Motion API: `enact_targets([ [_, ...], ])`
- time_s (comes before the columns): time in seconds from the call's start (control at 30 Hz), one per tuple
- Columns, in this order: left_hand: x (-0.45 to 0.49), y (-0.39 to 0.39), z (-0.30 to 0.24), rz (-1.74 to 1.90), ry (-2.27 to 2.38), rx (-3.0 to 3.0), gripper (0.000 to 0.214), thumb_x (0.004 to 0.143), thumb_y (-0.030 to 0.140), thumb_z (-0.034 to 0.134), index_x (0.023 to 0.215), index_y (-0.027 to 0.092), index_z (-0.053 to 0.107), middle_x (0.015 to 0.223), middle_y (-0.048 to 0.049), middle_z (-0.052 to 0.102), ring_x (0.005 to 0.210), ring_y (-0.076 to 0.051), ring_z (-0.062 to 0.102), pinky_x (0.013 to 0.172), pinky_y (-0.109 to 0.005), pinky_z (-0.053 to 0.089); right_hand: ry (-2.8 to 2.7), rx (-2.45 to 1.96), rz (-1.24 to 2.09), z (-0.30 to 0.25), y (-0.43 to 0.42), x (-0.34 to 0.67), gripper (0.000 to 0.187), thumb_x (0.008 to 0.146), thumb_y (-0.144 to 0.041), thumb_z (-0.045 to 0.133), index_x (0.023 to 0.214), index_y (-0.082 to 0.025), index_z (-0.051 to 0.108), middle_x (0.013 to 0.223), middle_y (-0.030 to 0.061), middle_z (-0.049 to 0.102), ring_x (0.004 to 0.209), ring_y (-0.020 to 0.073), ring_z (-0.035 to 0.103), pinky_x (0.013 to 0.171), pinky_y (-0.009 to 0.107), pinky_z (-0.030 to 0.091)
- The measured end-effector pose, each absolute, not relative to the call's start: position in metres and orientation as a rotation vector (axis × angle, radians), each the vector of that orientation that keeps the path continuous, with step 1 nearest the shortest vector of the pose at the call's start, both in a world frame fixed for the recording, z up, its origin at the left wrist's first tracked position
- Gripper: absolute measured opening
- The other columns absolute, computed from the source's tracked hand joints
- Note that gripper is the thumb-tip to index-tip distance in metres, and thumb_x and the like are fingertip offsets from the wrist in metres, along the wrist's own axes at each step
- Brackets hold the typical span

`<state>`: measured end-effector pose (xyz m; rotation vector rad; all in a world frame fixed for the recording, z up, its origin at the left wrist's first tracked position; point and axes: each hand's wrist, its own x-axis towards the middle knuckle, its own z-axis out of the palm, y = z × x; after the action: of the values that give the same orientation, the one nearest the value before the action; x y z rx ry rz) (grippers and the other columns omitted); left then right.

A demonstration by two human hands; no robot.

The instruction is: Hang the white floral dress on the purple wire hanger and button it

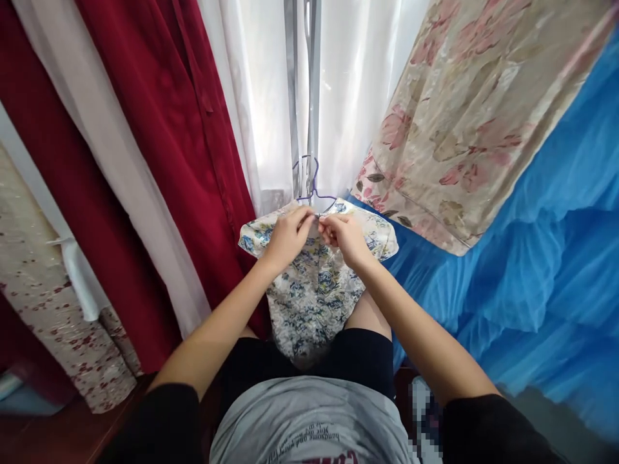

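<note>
A short-sleeved floral shirt (309, 290), white with blue and yellow flowers, hangs in front of me on a purple hanger (316, 187). At the middle of its neckline, my left hand (293, 235) pinches the collar edge between thumb and fingers. Close beside it, my right hand (341, 235) has its fingers curled and pinched on the same neckline. The fingertips of both hands nearly meet. Whatever small fastening may lie between them is too small to make out. The shirt's lower end hangs down over my lap.
Grey metal poles (302, 84) stand behind the hanger before a white curtain (358, 77). Red curtains (159, 129) hang on the left. On the right hang a beige cloth with pink flowers (449, 142) and a blue ruffled fabric (522, 277).
</note>
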<state>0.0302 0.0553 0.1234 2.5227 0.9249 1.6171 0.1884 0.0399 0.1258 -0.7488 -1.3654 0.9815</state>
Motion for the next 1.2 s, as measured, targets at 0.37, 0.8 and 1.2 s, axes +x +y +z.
enact_targets([
  [0.37,-0.03,0.085,0.128,2.246,1.019,1.908,0.017,0.098,0.03,0.058,0.097,0.016,0.067,0.09,-0.0033,0.068,0.086,-0.015,0.063,0.081,-0.025,0.048,-1.092,-0.835,1.017,0.009,0.032,0.157,0.032,0.075,-0.033,0.058,0.045,-0.021,0.052,0.037,-0.0043,0.039,0.039,0.0102,0.033,0.046,0.028,0.021],
  [0.8,-0.001,0.08,-0.06,1.826,0.903,0.651,0.03,0.087,0.037,0.066,0.072,0.02,0.046,0.064,0.0025,0.054,0.06,-0.012,0.057,0.065,-0.024,0.045,-0.753,-0.838,1.068,-0.035,0.021,0.154,0.031,0.077,-0.052,0.055,0.065,-0.023,0.053,0.047,-0.0074,0.04,0.037,0.0093,0.028,0.039,0.025,0.021],
  [1.2,0.069,0.005,0.006,1.713,0.752,1.721,0.024,0.097,0.042,0.06,0.1,0.02,0.071,0.112,-0.0098,0.068,0.114,-0.024,0.064,0.103,-0.035,0.048,-1.148,-0.816,1.212,-0.023,-0.006,0.18,0.053,0.088,-0.072,0.054,0.095,-0.023,0.072,0.089,0.0052,0.072,0.101,0.0252,0.064,0.081,0.033,0.051],
])
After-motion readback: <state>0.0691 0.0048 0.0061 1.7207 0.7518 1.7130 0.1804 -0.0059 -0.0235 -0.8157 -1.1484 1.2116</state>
